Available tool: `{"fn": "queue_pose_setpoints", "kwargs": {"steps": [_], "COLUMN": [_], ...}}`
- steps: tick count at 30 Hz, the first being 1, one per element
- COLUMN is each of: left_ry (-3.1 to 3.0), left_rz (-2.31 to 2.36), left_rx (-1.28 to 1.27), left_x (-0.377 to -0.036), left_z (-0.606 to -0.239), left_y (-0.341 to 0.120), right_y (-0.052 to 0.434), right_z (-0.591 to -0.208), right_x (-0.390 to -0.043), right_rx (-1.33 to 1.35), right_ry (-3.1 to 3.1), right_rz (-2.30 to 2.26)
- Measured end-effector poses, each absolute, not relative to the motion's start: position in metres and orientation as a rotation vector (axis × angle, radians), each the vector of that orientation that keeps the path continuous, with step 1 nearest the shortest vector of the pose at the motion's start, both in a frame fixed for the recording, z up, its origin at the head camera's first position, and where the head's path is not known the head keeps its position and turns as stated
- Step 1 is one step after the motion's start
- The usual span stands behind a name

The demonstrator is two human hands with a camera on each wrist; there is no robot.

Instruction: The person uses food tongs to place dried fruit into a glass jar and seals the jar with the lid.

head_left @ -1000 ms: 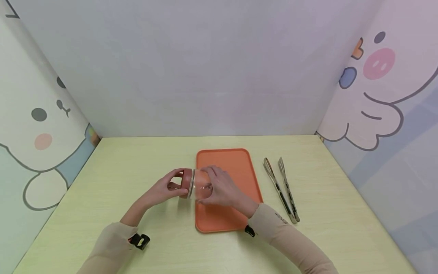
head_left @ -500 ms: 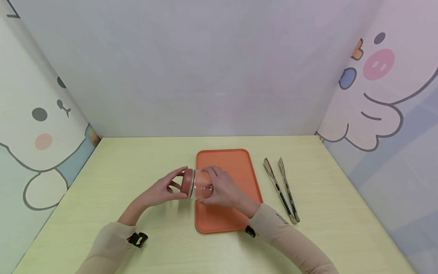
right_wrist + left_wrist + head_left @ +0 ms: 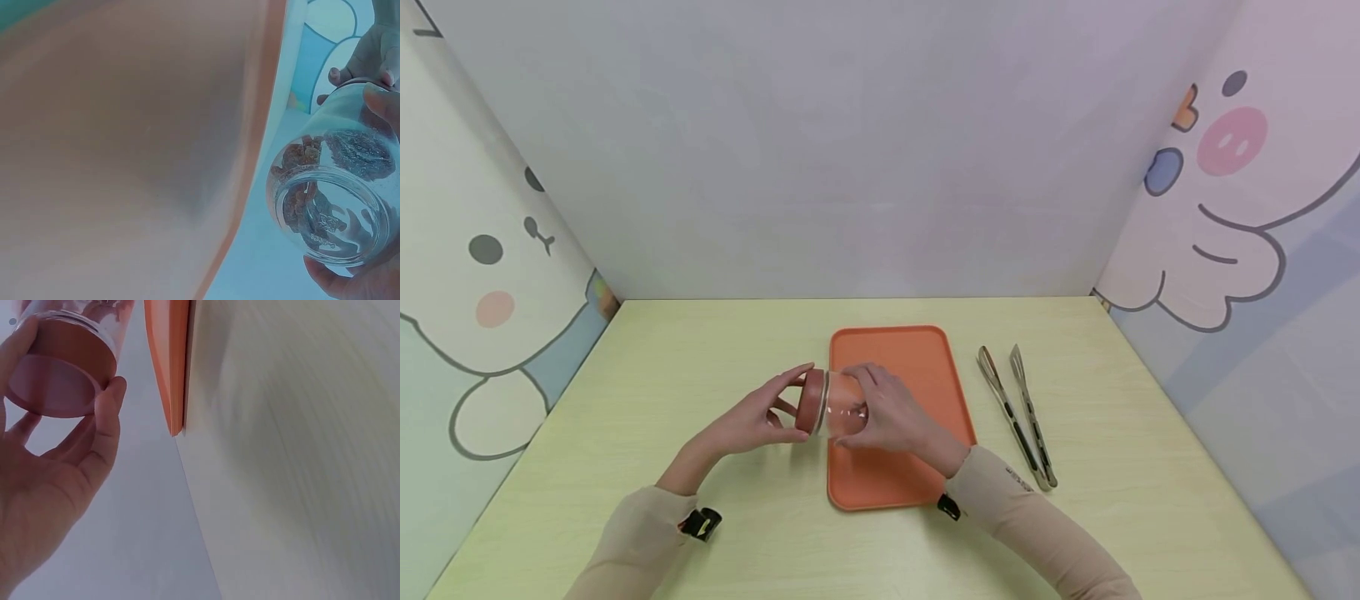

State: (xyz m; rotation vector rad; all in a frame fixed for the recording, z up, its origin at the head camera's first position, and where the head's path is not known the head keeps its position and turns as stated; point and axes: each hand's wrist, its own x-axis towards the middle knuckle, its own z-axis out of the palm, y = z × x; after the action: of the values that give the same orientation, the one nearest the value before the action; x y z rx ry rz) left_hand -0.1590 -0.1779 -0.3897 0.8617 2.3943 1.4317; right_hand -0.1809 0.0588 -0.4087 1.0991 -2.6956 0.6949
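Glass jar [image 3: 842, 406] sideways, lid [image 3: 811, 401] pointing left

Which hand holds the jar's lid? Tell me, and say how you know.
The left hand: its fingers and thumb curl round the reddish-brown lid, while the right hand wraps the glass jar body.
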Motion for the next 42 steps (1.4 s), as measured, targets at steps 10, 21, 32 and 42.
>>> {"fn": "queue_pose_setpoints", "kwargs": {"steps": [10,21,32,42], "left_ry": [2.459,2.467,2.414,2.354], "left_rz": [1.427,1.434,1.353,1.381], "left_rx": [0.583,0.605,0.563,0.811], "left_x": [-0.168,-0.158,-0.169,-0.169], "left_z": [-0.406,-0.381,-0.398,-0.398], "left_y": [-0.176,-0.166,-0.176,-0.181], "right_y": [0.059,0.060,0.062,0.063], "right_z": [-0.410,-0.409,-0.408,-0.409], "right_x": [-0.182,-0.180,-0.181,-0.182], "right_rx": [1.100,1.097,1.077,1.090], "right_ry": [-2.683,-2.682,-2.682,-2.673], "right_rz": [0.707,0.720,0.722,0.720]}}
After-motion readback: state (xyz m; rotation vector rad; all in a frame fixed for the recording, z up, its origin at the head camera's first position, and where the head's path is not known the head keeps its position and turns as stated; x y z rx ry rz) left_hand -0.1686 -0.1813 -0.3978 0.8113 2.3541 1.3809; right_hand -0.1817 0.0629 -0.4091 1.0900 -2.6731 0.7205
